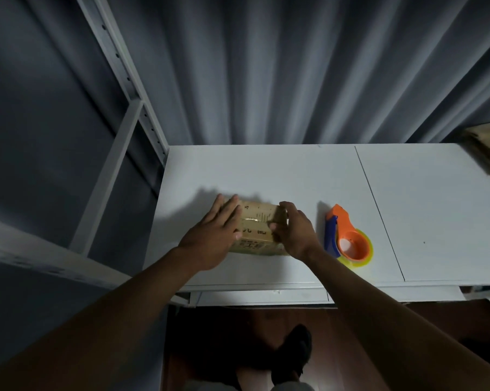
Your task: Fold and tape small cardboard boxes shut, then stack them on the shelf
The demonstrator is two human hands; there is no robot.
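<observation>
A: Here, a white table [280, 170] stands before grey curtains [266, 66], a metal shelf frame [131, 108] at its left. What sits on it?

B: A small cardboard box [256, 227] near the front edge, flaps down, clear tape along the top seam. Its long axis appears to run left to right, the printed top facing up. Just right of it, well clear, lies an orange-and-blue tape dispenser [348, 235].

A: And the hands?

B: The left hand [212, 235] lies flat, fingers straight, pressing the box's left end. The right hand [294, 230] curls its fingers over the right end, apparently pinching the tape or box edge there; the blur leaves the exact hold unclear.

A: What could go wrong?

B: By my reading, the tape end could wrinkle or lift if smoothed unevenly, and a hard push might slide the light box across the slick surface.
</observation>
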